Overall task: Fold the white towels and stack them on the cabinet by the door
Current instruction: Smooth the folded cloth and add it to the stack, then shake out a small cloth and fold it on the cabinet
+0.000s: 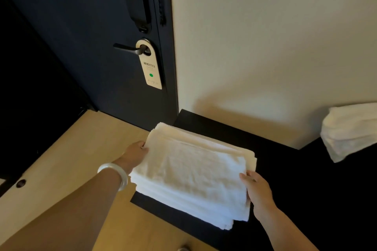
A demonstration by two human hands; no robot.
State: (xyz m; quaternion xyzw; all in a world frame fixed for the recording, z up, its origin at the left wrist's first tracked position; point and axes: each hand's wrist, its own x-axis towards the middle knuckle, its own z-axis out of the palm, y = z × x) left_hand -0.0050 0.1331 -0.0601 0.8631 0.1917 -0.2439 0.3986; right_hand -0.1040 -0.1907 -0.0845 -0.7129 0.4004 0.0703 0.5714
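Left forearm, with a pale bangle (115, 175) on the wrist, reaches in from the lower left, and the left hand (135, 154) holds the far-left edge of the stack of white towels (191, 175). Its fingers (142, 144) are curled close together against that edge, their tips hidden by the cloth. The right hand (258, 191) grips the near-right corner, thumb lying on top and the other fingers tucked down the side (out of sight).

The folded stack lies over the near-left corner of the black cabinet (285, 179), its left side jutting past the cabinet's edge above the wooden floor (71, 159). I cannot tell whether its full weight rests there. Just behind stands the dark door (91, 36), with a paper hanger (150, 65) on its handle (127, 48). Another white towel (350, 130) lies well apart at the right edge, against the cream wall (265, 36).
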